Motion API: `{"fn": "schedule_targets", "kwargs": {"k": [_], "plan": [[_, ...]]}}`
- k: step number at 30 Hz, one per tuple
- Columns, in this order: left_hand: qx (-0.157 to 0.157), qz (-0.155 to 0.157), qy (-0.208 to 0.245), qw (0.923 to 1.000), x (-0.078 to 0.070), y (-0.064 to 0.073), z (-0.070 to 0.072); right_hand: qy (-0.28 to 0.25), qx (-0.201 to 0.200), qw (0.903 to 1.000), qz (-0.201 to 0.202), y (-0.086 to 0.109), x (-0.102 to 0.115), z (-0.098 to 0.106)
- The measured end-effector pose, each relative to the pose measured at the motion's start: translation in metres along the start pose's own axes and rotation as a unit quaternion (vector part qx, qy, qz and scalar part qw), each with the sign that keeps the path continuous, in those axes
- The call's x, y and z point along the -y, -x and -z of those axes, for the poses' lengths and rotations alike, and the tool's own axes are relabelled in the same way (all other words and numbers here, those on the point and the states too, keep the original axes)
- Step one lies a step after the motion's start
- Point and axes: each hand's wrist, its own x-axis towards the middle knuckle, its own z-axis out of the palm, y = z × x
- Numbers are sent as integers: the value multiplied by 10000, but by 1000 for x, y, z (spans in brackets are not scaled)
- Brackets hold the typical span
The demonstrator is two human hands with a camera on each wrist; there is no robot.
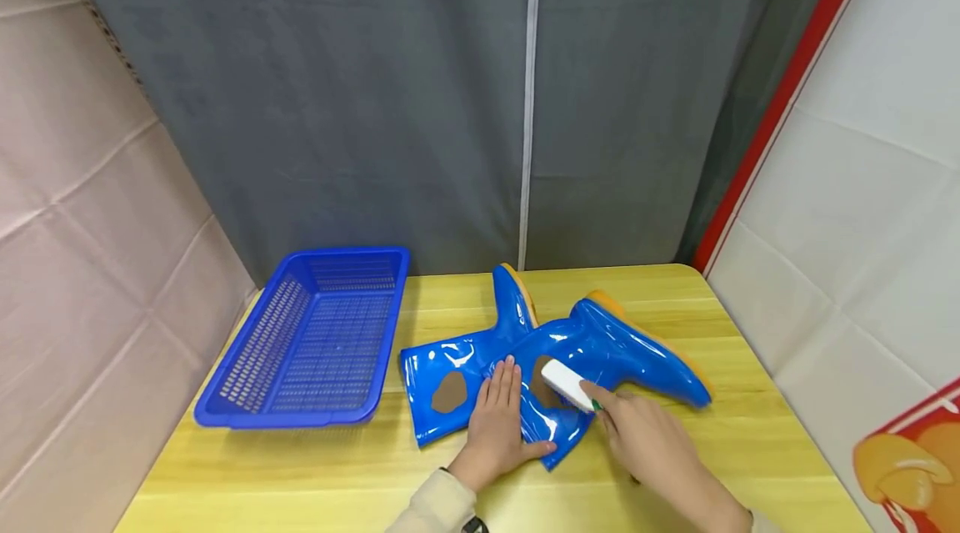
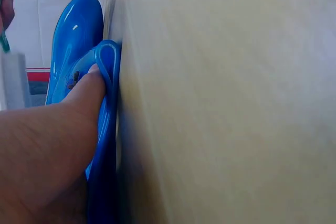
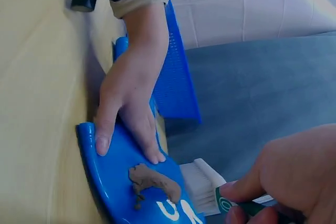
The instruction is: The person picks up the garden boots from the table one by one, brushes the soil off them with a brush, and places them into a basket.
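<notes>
Two glossy blue rain boots lie crossed on their sides; the top boot (image 1: 588, 341) overlaps the other boot (image 1: 510, 312). My left hand (image 1: 497, 424) presses on the top boot's shaft, fingers extended and thumb spread toward the opening. In my right hand (image 1: 648, 441) I grip a white scrubbing brush (image 1: 566, 385) with a green handle. Its bristles (image 3: 197, 182) are at a brown, mud-like smear (image 3: 152, 179) on the top boot's shaft. Another brown patch (image 1: 448, 392) marks the lower boot's shaft, left of my left hand.
To the left on the wooden table (image 1: 337, 483) stands a blue plastic basket (image 1: 285, 419) with perforated sides. A grey curtain (image 1: 375, 141) hangs behind the table's far edge. Pale cloth walls (image 1: 97, 266) flank both sides.
</notes>
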Motion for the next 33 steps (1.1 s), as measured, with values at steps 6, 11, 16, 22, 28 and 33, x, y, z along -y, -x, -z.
{"fn": "schedule_targets", "kwargs": {"k": [6, 11, 16, 22, 28, 33], "plan": [[-35, -98, -17, 9999, 0, 1, -1, 381, 32, 9992, 151, -10, -1, -18], [79, -14, -88, 9999, 1, 3, -2, 466, 65, 9983, 354, -7, 2, -29], [6, -50, 19, 10000, 0, 3, 2, 386, 174, 9983, 397, -5, 4, -30], [174, -85, 45, 9998, -2, 1, 4, 122, 569, 9978, 316, 0, 3, -27], [154, -45, 82, 9998, -1, 0, 2, 72, 805, 9966, 173, 10, 2, -22], [168, 2, 60, 9998, 0, 0, -2, -71, 816, 9966, 77, 14, 0, -17]]}}
